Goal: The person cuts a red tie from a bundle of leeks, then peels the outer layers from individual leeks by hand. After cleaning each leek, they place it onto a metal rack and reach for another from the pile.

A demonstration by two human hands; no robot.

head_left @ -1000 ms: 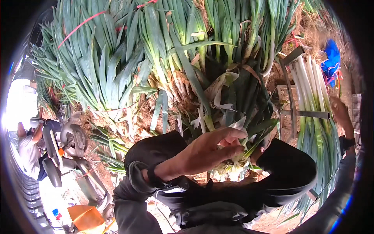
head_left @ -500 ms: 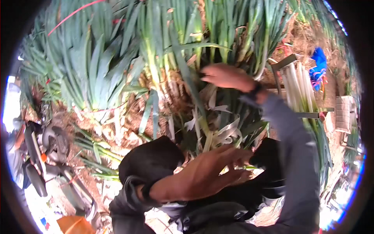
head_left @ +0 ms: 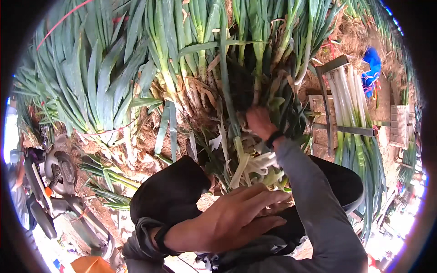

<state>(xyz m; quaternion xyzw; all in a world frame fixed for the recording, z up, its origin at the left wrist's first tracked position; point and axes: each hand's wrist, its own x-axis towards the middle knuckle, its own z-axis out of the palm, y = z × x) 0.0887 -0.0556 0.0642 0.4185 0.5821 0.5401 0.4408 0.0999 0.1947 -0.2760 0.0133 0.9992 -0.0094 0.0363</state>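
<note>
Right hand (head_left: 260, 122) has left the metal rack's (head_left: 356, 131) right edge for the leeks (head_left: 258, 63), their bases now within reach; its grip is hidden. Left hand (head_left: 232, 216) hovers, fingers parted.

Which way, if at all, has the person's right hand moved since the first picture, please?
Yes, the right hand has moved left: from right of the metal rack to left of it.

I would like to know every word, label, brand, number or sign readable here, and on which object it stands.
None can be read.
The piled green onions show no lettering.
The motorbike at the left is too small and blurred to tell whether it carries any marking.
</note>
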